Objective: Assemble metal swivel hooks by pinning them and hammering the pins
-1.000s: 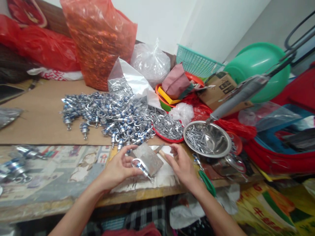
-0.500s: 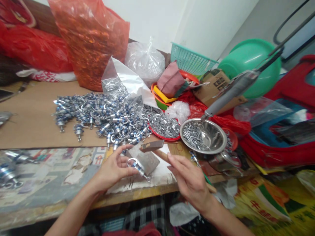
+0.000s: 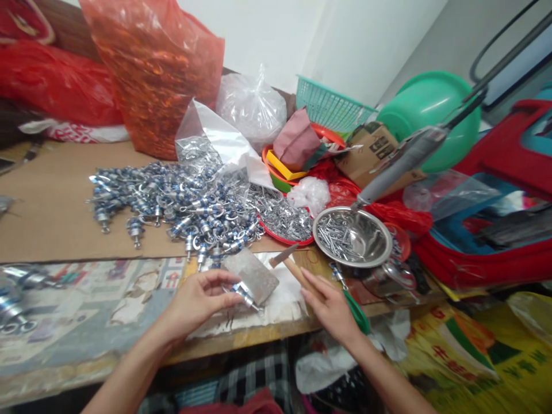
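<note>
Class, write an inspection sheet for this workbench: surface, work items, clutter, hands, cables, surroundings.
Surface: cardboard behind, worn printed sheet in front.
Work items: grey block, hammer, one metal part at the block's near edge.
Clutter: heap of similar parts, steel bowl of pins, red dish of small metal pieces.
Hands: left hand holds the metal part; right hand grips the hammer by its handle.
Cables: dark curved line upper right; cord or hose, unclear.
Surroundings: white wall, green basin, yellow sack.
</note>
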